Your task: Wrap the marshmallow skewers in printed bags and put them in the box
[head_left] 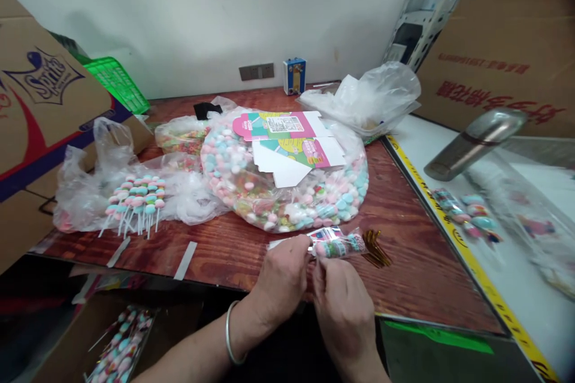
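My left hand and my right hand meet at the table's front edge, fingers closed in a pinch. Between them they grip the near end of a candy stick in a clear wrapper, with pastel and green pieces showing through. The exact spot under my fingertips is hidden. Just right of the candy lies a bunch of gold twist ties. Behind it sits a large clear bag of pastel candies, with a flat printed carton on top.
Unwrapped candy sticks lie at left on crumpled plastic bags. A box below the table holds finished sticks. Wrapped sticks and a metal flask are at right. Cardboard boxes flank both sides. A plastic tub stands behind.
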The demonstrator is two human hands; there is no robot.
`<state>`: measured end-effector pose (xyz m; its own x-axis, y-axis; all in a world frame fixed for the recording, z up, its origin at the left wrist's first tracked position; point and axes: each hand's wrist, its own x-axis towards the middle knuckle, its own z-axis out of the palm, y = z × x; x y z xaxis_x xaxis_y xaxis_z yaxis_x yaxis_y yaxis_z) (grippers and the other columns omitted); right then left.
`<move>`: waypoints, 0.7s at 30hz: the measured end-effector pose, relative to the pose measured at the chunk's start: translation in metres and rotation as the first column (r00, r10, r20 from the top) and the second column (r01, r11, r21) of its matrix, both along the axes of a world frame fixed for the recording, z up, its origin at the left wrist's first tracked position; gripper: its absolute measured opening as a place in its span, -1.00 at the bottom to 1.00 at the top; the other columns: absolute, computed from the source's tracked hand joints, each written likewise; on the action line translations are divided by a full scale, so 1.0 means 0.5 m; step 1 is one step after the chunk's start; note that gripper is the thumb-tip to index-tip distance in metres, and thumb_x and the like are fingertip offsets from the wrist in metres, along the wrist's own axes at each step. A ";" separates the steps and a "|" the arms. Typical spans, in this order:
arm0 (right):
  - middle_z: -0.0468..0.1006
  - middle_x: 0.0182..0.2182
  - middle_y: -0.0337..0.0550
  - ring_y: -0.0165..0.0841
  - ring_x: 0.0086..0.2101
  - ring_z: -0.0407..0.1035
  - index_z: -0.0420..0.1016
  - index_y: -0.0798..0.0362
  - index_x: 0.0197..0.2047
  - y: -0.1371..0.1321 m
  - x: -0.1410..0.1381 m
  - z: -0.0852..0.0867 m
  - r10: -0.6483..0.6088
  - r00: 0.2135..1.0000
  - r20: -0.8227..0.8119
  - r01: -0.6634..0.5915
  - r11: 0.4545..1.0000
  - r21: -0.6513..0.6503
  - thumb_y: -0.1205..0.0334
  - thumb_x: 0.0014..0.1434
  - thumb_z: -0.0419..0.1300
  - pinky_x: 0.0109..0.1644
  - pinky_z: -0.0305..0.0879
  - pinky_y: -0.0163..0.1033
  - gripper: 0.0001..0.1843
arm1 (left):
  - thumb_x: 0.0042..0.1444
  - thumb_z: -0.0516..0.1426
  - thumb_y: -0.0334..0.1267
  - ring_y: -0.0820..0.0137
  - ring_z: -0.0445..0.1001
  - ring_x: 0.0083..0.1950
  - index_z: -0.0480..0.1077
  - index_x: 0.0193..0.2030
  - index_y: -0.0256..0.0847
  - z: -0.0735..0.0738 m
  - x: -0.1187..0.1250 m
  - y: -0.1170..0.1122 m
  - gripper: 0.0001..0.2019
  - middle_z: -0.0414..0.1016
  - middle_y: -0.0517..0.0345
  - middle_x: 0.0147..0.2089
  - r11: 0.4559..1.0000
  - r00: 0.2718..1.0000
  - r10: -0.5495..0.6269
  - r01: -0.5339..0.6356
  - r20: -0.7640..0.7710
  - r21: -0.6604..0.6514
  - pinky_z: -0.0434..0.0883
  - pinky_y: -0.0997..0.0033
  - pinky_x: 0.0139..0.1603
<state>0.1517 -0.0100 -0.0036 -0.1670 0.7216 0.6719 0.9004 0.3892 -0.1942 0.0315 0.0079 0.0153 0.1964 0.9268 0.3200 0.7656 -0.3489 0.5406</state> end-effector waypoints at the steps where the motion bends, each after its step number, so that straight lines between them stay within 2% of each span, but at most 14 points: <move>1: 0.43 -0.44 -0.11 -0.32 -0.41 0.30 0.33 0.08 -0.24 -0.003 0.000 -0.005 0.015 1.000 -0.011 -0.015 1.000 -0.009 0.38 0.29 0.07 -0.26 0.20 -0.22 -0.94 | 0.28 -0.06 -0.32 0.38 0.37 -0.35 0.37 -0.25 -0.22 0.001 -0.001 -0.002 -0.80 0.43 0.10 -0.37 1.000 1.000 0.000 0.000 0.025 0.012 0.29 0.40 -0.31; 5: 0.42 -0.47 -0.12 -0.32 -0.42 0.31 0.33 0.06 -0.28 -0.013 0.000 -0.008 0.025 0.997 -0.074 -0.026 1.000 -0.016 0.38 0.29 0.06 -0.28 0.21 -0.21 -0.91 | 0.26 -0.03 -0.35 0.35 0.41 -0.28 0.43 -0.17 -0.20 0.002 -0.003 -0.008 -0.80 0.49 0.05 -0.29 0.999 0.995 -0.038 0.035 0.087 0.031 0.31 0.38 -0.25; 7: 0.41 -0.50 -0.14 -0.33 -0.44 0.32 0.34 0.04 -0.29 -0.014 -0.002 -0.008 0.011 0.992 -0.128 -0.015 1.000 -0.027 0.36 0.30 0.05 -0.30 0.21 -0.22 -0.88 | 0.23 0.00 -0.38 0.34 0.42 -0.25 0.46 -0.19 -0.19 0.005 0.001 -0.007 -0.80 0.50 0.06 -0.28 1.000 0.980 -0.016 0.020 0.196 -0.020 0.31 0.38 -0.21; 8: 0.43 -0.50 -0.15 -0.34 -0.44 0.33 0.35 0.03 -0.29 -0.013 -0.004 -0.009 0.006 0.984 -0.179 -0.013 0.999 -0.042 0.34 0.30 0.04 -0.31 0.22 -0.24 -0.88 | 0.21 0.02 -0.38 0.35 0.43 -0.24 0.47 -0.22 -0.19 0.007 0.004 -0.005 -0.81 0.51 0.07 -0.28 0.997 0.954 0.021 0.003 0.298 -0.080 0.31 0.38 -0.19; 9: 0.45 -0.48 -0.14 -0.34 -0.44 0.35 0.36 0.03 -0.27 -0.012 -0.006 -0.010 0.000 0.968 -0.251 -0.018 0.998 -0.067 0.32 0.30 0.04 -0.31 0.24 -0.25 -0.89 | 0.19 0.05 -0.37 0.37 0.43 -0.25 0.47 -0.25 -0.20 0.009 0.009 -0.003 -0.84 0.52 0.09 -0.29 0.986 0.903 0.072 -0.001 0.423 -0.166 0.32 0.40 -0.20; 11: 0.50 -0.43 -0.13 -0.36 -0.43 0.40 0.36 0.03 -0.22 -0.008 -0.011 -0.012 -0.042 0.886 -0.462 -0.036 0.986 -0.160 0.24 0.30 0.05 -0.34 0.29 -0.28 -0.91 | 0.13 0.12 -0.34 0.43 0.40 -0.35 0.47 -0.29 -0.23 0.011 0.021 0.003 -0.91 0.50 0.14 -0.37 0.929 0.717 0.212 0.062 0.664 -0.364 0.31 0.44 -0.28; 12: 0.51 -0.42 -0.12 -0.36 -0.45 0.42 0.35 0.02 -0.21 -0.005 -0.012 -0.012 -0.087 0.808 -0.583 -0.056 0.973 -0.223 0.18 0.29 0.07 -0.37 0.32 -0.29 -0.89 | 0.10 0.16 -0.31 0.47 0.35 -0.42 0.46 -0.30 -0.25 0.011 0.027 0.006 -0.92 0.47 0.17 -0.41 0.891 0.599 0.284 0.125 0.749 -0.437 0.28 0.47 -0.36; 14: 0.52 -0.39 -0.12 -0.35 -0.45 0.45 0.32 0.02 -0.19 0.003 -0.012 -0.011 -0.188 0.587 -0.788 -0.151 0.930 -0.334 0.06 0.24 0.13 -0.39 0.38 -0.29 -0.80 | 0.02 0.23 -0.24 0.56 0.23 -0.52 0.45 -0.31 -0.29 0.009 0.039 0.012 -0.85 0.42 0.21 -0.46 0.835 0.382 0.382 0.248 0.841 -0.492 0.19 0.52 -0.47; 16: 0.54 -0.37 -0.12 -0.32 -0.42 0.47 0.29 0.03 -0.12 0.010 -0.006 -0.006 -0.258 0.363 -0.895 -0.311 0.872 -0.377 -0.01 0.18 0.18 -0.35 0.44 -0.24 -0.66 | -0.05 0.29 -0.20 0.61 0.15 -0.56 0.44 -0.33 -0.32 0.005 0.047 0.015 -0.77 0.38 0.23 -0.49 0.822 0.239 0.423 0.304 0.874 -0.481 0.12 0.54 -0.50; 17: 0.55 -0.36 -0.12 -0.31 -0.41 0.48 0.29 0.04 -0.08 0.014 -0.001 -0.004 -0.274 0.292 -0.916 -0.403 0.834 -0.377 -0.04 0.15 0.21 -0.33 0.45 -0.21 -0.60 | -0.08 0.31 -0.19 0.62 0.13 -0.56 0.43 -0.33 -0.33 0.003 0.049 0.015 -0.74 0.35 0.26 -0.51 0.822 0.198 0.427 0.322 0.882 -0.470 0.11 0.55 -0.51; 18: 0.56 -0.36 -0.11 -0.29 -0.41 0.48 0.31 0.06 -0.06 0.017 0.005 -0.002 -0.282 0.256 -0.925 -0.486 0.789 -0.375 -0.06 0.13 0.22 -0.31 0.46 -0.19 -0.56 | -0.10 0.32 -0.17 0.62 0.11 -0.57 0.42 -0.33 -0.32 0.000 0.050 0.015 -0.72 0.31 0.28 -0.53 0.820 0.173 0.428 0.339 0.887 -0.461 0.10 0.55 -0.51; 20: 0.58 -0.36 -0.08 -0.28 -0.40 0.48 0.38 0.08 -0.11 0.022 0.019 0.000 -0.282 0.278 -0.918 -0.581 0.712 -0.395 -0.09 0.11 0.23 -0.30 0.45 -0.18 -0.56 | -0.07 0.31 -0.15 0.62 0.09 -0.58 0.41 -0.33 -0.31 -0.006 0.048 0.014 -0.71 0.26 0.33 -0.56 0.815 0.176 0.411 0.369 0.895 -0.447 0.11 0.55 -0.51; 21: 0.58 -0.36 -0.07 -0.28 -0.40 0.48 0.42 0.08 -0.16 0.023 0.025 0.000 -0.275 0.315 -0.908 -0.590 0.693 -0.414 -0.10 0.11 0.22 -0.29 0.44 -0.19 -0.59 | -0.04 0.30 -0.14 0.62 0.10 -0.57 0.41 -0.32 -0.30 -0.010 0.046 0.013 -0.73 0.26 0.32 -0.54 0.818 0.210 0.386 0.373 0.898 -0.438 0.12 0.55 -0.50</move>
<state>0.1640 0.0015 -0.0035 0.0215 0.9937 -0.1096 -0.0904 -0.1072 -0.9901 0.0547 0.0145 0.0105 0.0980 0.9703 -0.2212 -0.4581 0.2413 0.8555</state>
